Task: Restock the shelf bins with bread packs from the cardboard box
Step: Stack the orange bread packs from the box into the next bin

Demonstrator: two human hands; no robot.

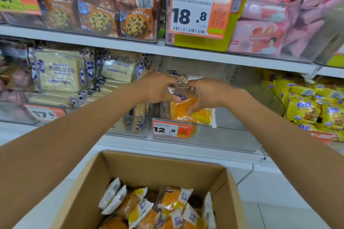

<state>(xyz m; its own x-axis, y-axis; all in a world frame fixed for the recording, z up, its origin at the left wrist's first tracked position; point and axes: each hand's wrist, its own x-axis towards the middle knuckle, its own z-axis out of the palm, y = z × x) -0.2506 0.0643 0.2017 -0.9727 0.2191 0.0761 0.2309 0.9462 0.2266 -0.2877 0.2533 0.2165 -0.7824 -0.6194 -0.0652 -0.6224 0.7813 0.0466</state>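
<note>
Both my hands reach into a clear shelf bin point(232, 135) on the middle shelf. My left hand point(156, 87) and my right hand point(204, 93) both grip an orange-and-yellow bread pack point(186, 104), fingers curled over its top and sides. Another orange pack point(202, 117) lies under it on the bin floor. The bin's right part holds nothing. Below, an open cardboard box point(130, 169) holds several more orange-and-white bread packs point(163, 208).
A 12.8 price tag point(172, 129) hangs on the bin front. The bin to the left holds white toast packs point(57, 72), the bin to the right yellow packs point(312, 108). Cookie packs point(104, 13) and pink packs point(270, 29) fill the shelf above.
</note>
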